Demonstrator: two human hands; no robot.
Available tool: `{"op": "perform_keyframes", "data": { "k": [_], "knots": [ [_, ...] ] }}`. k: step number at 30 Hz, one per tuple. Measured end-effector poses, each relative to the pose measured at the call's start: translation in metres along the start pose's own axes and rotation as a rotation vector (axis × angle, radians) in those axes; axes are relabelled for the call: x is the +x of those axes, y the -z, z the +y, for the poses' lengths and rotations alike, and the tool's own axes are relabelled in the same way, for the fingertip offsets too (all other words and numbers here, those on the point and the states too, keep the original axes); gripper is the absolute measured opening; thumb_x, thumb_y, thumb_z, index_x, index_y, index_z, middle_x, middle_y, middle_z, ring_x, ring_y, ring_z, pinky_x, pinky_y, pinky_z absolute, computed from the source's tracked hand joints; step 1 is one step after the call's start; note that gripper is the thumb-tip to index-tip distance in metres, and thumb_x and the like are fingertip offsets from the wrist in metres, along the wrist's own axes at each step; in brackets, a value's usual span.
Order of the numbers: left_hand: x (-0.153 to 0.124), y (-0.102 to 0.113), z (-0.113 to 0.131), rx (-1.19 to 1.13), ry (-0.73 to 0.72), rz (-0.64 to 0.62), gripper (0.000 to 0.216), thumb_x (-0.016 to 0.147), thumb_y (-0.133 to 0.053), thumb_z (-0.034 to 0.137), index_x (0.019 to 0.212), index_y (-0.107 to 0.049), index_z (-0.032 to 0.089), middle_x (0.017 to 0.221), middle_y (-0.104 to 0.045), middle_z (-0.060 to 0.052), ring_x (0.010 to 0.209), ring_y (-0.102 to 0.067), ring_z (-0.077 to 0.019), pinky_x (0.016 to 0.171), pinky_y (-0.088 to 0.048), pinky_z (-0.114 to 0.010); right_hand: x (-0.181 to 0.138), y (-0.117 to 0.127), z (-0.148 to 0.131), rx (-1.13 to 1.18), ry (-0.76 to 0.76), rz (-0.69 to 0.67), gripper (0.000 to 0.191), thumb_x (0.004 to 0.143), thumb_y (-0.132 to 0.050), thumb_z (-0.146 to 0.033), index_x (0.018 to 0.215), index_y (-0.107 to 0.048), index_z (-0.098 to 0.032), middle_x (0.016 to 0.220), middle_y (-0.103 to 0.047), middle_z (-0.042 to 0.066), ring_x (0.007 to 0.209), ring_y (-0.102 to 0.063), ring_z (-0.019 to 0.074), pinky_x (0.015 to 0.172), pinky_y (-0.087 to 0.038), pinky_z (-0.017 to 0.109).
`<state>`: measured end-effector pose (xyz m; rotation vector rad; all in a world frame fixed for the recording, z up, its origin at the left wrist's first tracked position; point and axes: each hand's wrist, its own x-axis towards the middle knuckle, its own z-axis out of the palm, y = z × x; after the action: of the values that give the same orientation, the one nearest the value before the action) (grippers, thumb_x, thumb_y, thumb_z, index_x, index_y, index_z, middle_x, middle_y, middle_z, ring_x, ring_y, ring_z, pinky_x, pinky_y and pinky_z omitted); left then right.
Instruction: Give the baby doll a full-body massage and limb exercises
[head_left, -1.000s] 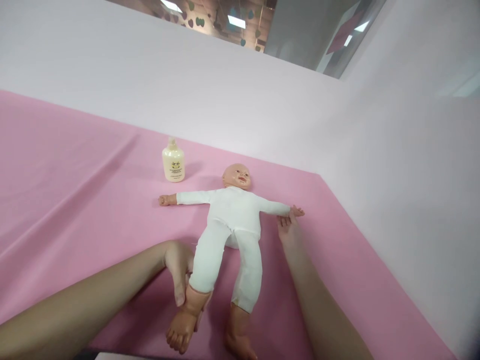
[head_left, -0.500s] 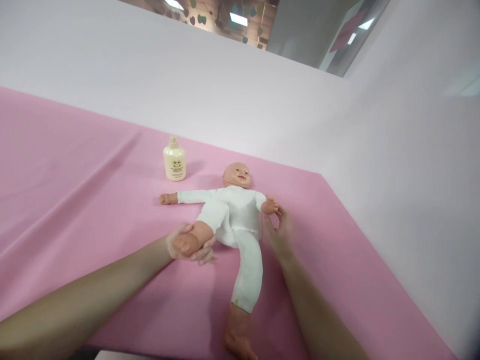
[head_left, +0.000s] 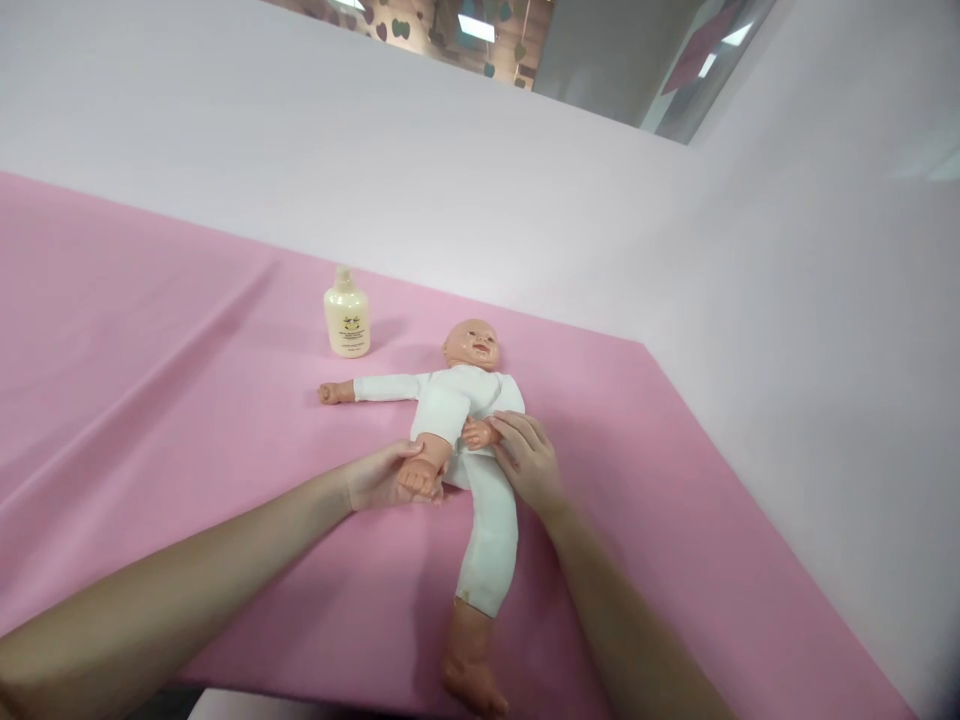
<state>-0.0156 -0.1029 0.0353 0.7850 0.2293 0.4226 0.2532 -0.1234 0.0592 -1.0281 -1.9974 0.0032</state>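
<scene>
A baby doll [head_left: 465,400] in a white bodysuit lies on its back on a pink cloth [head_left: 187,380], head toward the wall. My left hand [head_left: 386,477] cups the foot of one doll leg, which is bent up against the body. My right hand [head_left: 525,462] rests on the doll's belly, fingers curled over the doll's small hand and pressing that folded arm across the torso. The doll's other arm stretches out to the left, and its other leg lies straight toward me.
A cream lotion bottle [head_left: 346,316] stands upright on the cloth just left of the doll's head. White walls rise behind and to the right. The cloth's right edge runs diagonally beside the right wall.
My left hand pushed the doll's leg from straight to folded against its body. My right hand brought the doll's outstretched arm inward across its belly.
</scene>
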Motion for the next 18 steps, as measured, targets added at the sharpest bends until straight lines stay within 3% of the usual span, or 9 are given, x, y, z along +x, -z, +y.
{"op": "perform_keyframes", "data": {
  "k": [4, 8, 13, 18],
  "knots": [
    [-0.008, 0.005, 0.0, 0.129, 0.091, -0.173, 0.053, 0.077, -0.067, 0.063, 0.102, -0.07, 0.016, 0.078, -0.073, -0.006, 0.081, -0.066, -0.0251, 0.101, -0.045, -0.046, 0.0, 0.003, 0.004, 0.129, -0.222, 0.166, 0.034, 0.091, -0.068, -0.031, 0.124, -0.068, -0.029, 0.127, -0.071, 0.006, 0.122, -0.064, 0.0252, 0.112, -0.049, 0.049],
    [-0.017, 0.0, 0.004, 0.202, 0.237, -0.394, 0.054, 0.063, -0.079, 0.061, 0.095, -0.07, 0.018, 0.077, -0.074, -0.007, 0.081, -0.07, -0.0295, 0.105, -0.045, -0.053, 0.006, 0.014, 0.011, 0.373, -0.498, 0.387, 0.045, 0.087, -0.071, -0.038, 0.129, -0.061, -0.025, 0.139, -0.063, 0.009, 0.123, -0.063, 0.0248, 0.108, -0.05, 0.048],
    [-0.017, -0.018, 0.014, 0.299, 0.48, -0.586, 0.047, 0.056, -0.089, 0.037, 0.098, -0.075, 0.02, 0.084, -0.075, -0.012, 0.086, -0.074, -0.0374, 0.089, -0.056, -0.053, 0.009, 0.025, 0.027, 0.54, -0.668, 0.633, 0.053, 0.086, -0.069, -0.041, 0.135, -0.057, -0.025, 0.15, -0.054, 0.01, 0.131, -0.058, 0.0249, 0.108, -0.05, 0.047],
    [-0.011, -0.026, 0.018, 0.43, 0.551, -0.641, 0.045, 0.058, -0.086, 0.023, 0.102, -0.075, 0.023, 0.093, -0.076, -0.01, 0.097, -0.074, -0.0379, 0.082, -0.06, -0.049, -0.001, 0.022, 0.058, 0.743, -0.908, 0.743, 0.05, 0.086, -0.067, -0.041, 0.132, -0.057, -0.026, 0.141, -0.06, 0.007, 0.127, -0.063, 0.0219, 0.11, -0.051, 0.044]
  ]
}}
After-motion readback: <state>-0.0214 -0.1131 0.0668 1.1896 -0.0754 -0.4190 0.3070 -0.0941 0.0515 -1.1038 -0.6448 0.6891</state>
